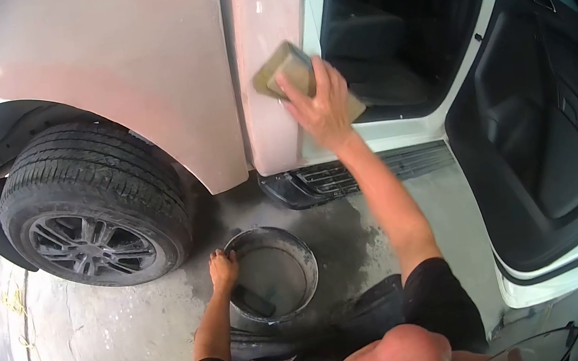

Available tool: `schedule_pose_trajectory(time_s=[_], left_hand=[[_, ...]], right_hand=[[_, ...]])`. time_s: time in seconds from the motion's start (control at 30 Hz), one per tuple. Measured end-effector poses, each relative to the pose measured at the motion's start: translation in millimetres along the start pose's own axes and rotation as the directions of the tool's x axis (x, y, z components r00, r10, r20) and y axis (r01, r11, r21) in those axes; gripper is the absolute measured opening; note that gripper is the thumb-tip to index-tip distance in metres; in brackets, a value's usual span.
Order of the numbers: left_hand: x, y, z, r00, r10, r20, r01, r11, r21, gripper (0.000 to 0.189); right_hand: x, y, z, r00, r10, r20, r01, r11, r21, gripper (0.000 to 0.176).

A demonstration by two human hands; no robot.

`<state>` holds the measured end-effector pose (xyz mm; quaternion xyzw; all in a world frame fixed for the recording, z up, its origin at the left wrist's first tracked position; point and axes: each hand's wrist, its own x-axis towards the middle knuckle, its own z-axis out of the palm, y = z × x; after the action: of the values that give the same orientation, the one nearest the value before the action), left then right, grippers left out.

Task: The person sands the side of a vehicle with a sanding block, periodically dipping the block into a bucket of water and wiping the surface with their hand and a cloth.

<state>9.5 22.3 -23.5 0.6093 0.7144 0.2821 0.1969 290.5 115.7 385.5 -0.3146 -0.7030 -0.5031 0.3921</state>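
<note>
My right hand [323,107] is closed on a sanding block [284,70] that looks wrapped in tan sandpaper. It is at the pinkish, primed pillar panel [273,126] beside the open door; whether the block touches the panel is hard to tell. A further tan edge shows below the hand. My left hand [224,269] has its fingers curled over the rim of a round dark bucket [307,253] on the floor. Greyish water [273,273] fills part of the bucket, and a dark block-like object [254,301] lies in it against the near left wall.
To the left stands a vehicle wheel [93,234] beneath a partly primed fender [129,77]. A black side step [356,176] runs under the door opening. The open door [535,111] extends on the right. Wet patches mark the concrete floor [139,329]; a yellow cord [17,303] lies far left.
</note>
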Motion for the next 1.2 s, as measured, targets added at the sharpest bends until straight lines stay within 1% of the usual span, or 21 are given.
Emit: schedule_pose_trajectory(time_s=[0.07, 0.1, 0.13, 0.17, 0.2, 0.33, 0.4, 0.5, 0.53, 0.57, 0.63, 0.7, 0.77, 0.83, 0.93, 0.97, 1.0, 1.03, 1.1, 1.13, 1.2], left_hand=[[-0.9, 4.0, -6.3, 0.997, -0.037, 0.063, 0.037, 0.999, 0.015, 0.045], [-0.7, 7.3, -9.2, 0.994, -0.059, 0.092, 0.057, 0.998, 0.021, 0.045], [-2.9, 10.3, -11.6, 0.993, -0.067, 0.099, 0.065, 0.998, 0.022, 0.046], [-4.1, 15.4, -14.4, 0.992, -0.075, 0.101, 0.073, 0.997, 0.017, 0.047], [-2.6, 18.6, -15.7, 0.992, -0.082, 0.098, 0.081, 0.997, 0.013, 0.047], [-0.3, 10.4, -13.2, 0.997, -0.020, 0.070, 0.016, 0.998, 0.056, 0.050], [-3.8, 8.7, -11.0, 0.997, -0.005, 0.078, 0.000, 0.998, 0.059, 0.050], [-1.3, -2.4, -3.3, 0.996, 0.005, 0.090, -0.013, 0.996, 0.089, 0.052], [0.6, 2.2, -5.7, 0.997, 0.004, 0.082, -0.010, 0.997, 0.078, 0.052], [-4.0, 6.8, -13.5, 0.997, 0.001, 0.082, -0.007, 0.997, 0.074, 0.053], [-3.7, 12.3, -11.1, 0.996, -0.012, 0.091, 0.006, 0.997, 0.074, 0.053], [-1.4, 11.6, -10.0, 0.994, -0.038, 0.098, 0.030, 0.996, 0.080, 0.053], [-4.5, 4.8, -8.3, 0.997, 0.000, 0.072, -0.006, 0.996, 0.084, 0.053], [-9.8, 2.8, -8.7, 0.998, 0.017, 0.068, -0.022, 0.997, 0.072, 0.053], [-14.0, -3.0, -15.1, 0.997, -0.001, 0.080, -0.004, 0.998, 0.069, 0.054], [-11.8, -2.2, -12.9, 0.997, 0.001, 0.077, -0.007, 0.997, 0.074, 0.054], [-9.3, -0.1, -9.0, 0.997, 0.003, 0.077, -0.009, 0.997, 0.078, 0.054], [-10.5, 0.6, -7.6, 0.996, -0.006, 0.086, -0.001, 0.997, 0.082, 0.054], [-2.7, 8.3, -10.7, 0.997, -0.018, 0.076, 0.012, 0.997, 0.077, 0.054], [1.6, 11.4, -11.8, 0.997, -0.030, 0.074, 0.024, 0.996, 0.084, 0.054], [-4.6, 14.8, -13.9, 0.994, -0.057, 0.090, 0.048, 0.994, 0.093, 0.055]], right_hand=[[60.4, 20.8, -8.5, 0.998, -0.069, -0.012, 0.068, 0.993, -0.100, 0.075], [103.5, 31.3, -12.1, 0.999, -0.047, 0.019, 0.050, 0.978, -0.203, 0.062], [148.3, 39.7, -17.6, 0.999, 0.033, 0.040, -0.024, 0.977, -0.210, 0.061], [193.1, 38.9, -31.1, 0.995, 0.087, -0.057, -0.092, 0.992, -0.091, 0.052], [221.6, 44.2, -37.5, 0.975, 0.221, -0.034, -0.221, 0.975, 0.003, 0.051], [120.6, 14.4, -4.5, 0.997, 0.072, -0.039, -0.079, 0.967, -0.243, 0.063], [24.6, -5.2, 10.2, 0.998, -0.043, -0.049, 0.042, 0.999, -0.030, 0.071], [45.5, 11.1, 4.9, 0.989, -0.146, -0.008, 0.144, 0.980, -0.136, 0.070], [87.7, 20.7, -2.8, 0.987, -0.152, -0.052, 0.141, 0.974, -0.178, 0.064], [134.2, 32.6, -10.0, 0.994, -0.102, -0.041, 0.089, 0.968, -0.236, 0.059], [214.5, 42.7, -28.7, 0.989, 0.115, -0.091, -0.119, 0.992, -0.048, 0.051], [200.2, 56.3, -13.1, 0.993, 0.114, 0.041, -0.115, 0.993, 0.024, 0.053], [136.8, 23.2, -4.5, 0.996, 0.046, -0.074, -0.061, 0.972, -0.227, 0.046], [29.5, 2.1, 13.5, 0.997, -0.045, -0.063, 0.041, 0.997, -0.067, 0.066], [32.1, 17.2, 4.1, 0.989, -0.145, -0.015, 0.141, 0.978, -0.154, 0.068], [72.3, 25.7, -4.1, 0.985, -0.155, -0.070, 0.144, 0.980, -0.138, 0.062], [117.6, 35.6, -13.3, 0.995, -0.082, -0.049, 0.070, 0.974, -0.216, 0.057], [160.9, 58.2, -10.0, 0.995, -0.047, -0.092, 0.034, 0.990, -0.139, 0.056], [223.6, 47.2, -31.8, 0.973, 0.177, -0.147, -0.185, 0.982, -0.043, 0.052], [232.7, 47.5, -31.5, 0.952, 0.238, -0.191, -0.245, 0.970, -0.011, 0.053], [163.4, 41.6, -9.2, 0.988, 0.103, -0.119, -0.123, 0.977, -0.173, 0.056]])
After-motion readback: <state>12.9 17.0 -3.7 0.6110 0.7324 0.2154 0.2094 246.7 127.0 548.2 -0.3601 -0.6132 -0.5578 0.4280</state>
